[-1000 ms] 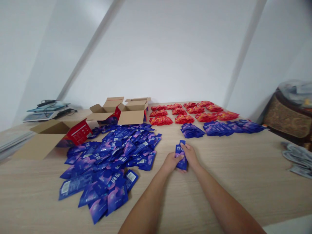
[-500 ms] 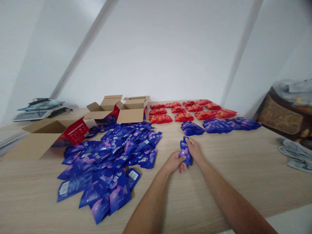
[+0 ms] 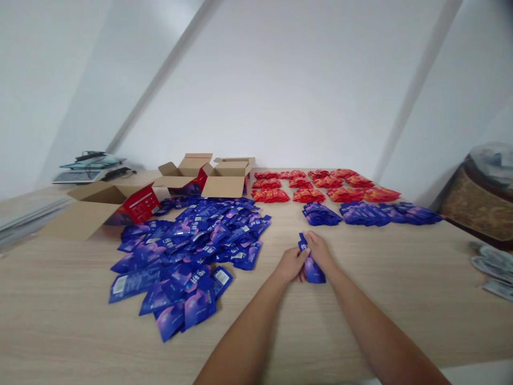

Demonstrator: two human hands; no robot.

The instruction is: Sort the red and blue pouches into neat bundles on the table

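Note:
Between my two hands is a blue-purple sachet (image 3: 313, 271), held upright just above the table; whether several are stacked there I cannot tell. My left hand (image 3: 292, 264) grips its left side, thumb across the front. My right hand (image 3: 318, 249) closes on its upper right side. To the left spreads a loose heap of blue sachets (image 3: 192, 240), lying at all angles. Beyond my hands sit a small blue stack (image 3: 320, 214) and a fanned row of blue sachets (image 3: 368, 213).
Red sachets (image 3: 308, 194) lie in grouped piles at the back. Open cardboard boxes (image 3: 226, 185) stand behind the heap, with another open box (image 3: 138, 206) at left. A flat scale-like device (image 3: 78, 176) is far left. Grey gloves or cloth (image 3: 495, 264) lie at the right edge.
My hands have come closer together around the sachet, the right sliding lower over its front. The whole view has shifted slightly, moving the scene right.

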